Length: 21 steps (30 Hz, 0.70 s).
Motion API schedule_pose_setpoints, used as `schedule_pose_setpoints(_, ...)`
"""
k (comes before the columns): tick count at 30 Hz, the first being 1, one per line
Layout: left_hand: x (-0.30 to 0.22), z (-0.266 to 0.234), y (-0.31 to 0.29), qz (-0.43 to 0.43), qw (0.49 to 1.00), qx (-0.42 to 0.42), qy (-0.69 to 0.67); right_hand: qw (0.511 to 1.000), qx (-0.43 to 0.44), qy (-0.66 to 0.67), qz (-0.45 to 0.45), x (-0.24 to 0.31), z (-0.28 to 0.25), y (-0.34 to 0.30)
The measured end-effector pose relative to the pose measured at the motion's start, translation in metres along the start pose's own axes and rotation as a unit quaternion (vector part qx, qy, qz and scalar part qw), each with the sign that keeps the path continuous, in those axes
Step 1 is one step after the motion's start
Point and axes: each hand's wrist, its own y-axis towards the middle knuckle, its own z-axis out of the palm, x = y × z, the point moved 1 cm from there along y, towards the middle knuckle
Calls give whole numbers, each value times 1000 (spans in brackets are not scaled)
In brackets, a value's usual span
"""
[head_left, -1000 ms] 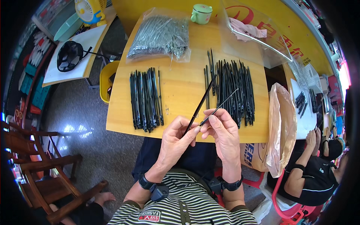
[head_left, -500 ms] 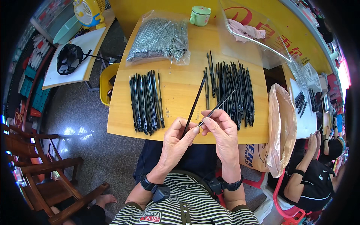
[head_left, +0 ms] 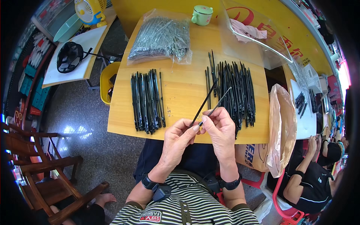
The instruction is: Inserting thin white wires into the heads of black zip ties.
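My left hand (head_left: pixel 179 139) pinches a thin black stick (head_left: pixel 204 102) that slants up and to the right from its fingers. Close against it, my right hand (head_left: pixel 219 129) grips a slim dark rod (head_left: pixel 222 99) with a paler metallic tip. The fingertips of both hands meet over the table's front edge, and they hide the lower ends of both pieces. Just beyond my right hand lies a thick bundle of black sticks (head_left: pixel 240 90), with a few separate ones beside it. A second bundle of black sticks (head_left: pixel 146 101) lies to the left, farther from my hands.
At the back of the wooden table (head_left: pixel 180 80) are a clear bag of thin metallic rods (head_left: pixel 159 39), a green lidded mug (head_left: pixel 202 15) and a clear bin (head_left: pixel 258 47) with a pink cloth. An open tan bag (head_left: pixel 281 131) stands right. Another person (head_left: pixel 307 180) sits beyond it.
The black stick in my left hand has tipped farther to the right, and less of it shows above the fingers. My right hand has shifted slightly up and left.
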Motion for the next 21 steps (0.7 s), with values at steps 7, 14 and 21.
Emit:
schedule_pose_setpoints(7, 1, -3, 1, -3, 1000, -2, 15, 999, -14, -30, -8, -3, 6, 3)
schedule_pose_setpoints(14, -6, -2, -2, 88, 979, -13, 184, 998, 13, -50, -19, -3, 11, 6)
schedule_pose_setpoints(21, -46, -75, 0, 156, 891, -261, 339, 862, -112, -478, -127, -2, -19, 17)
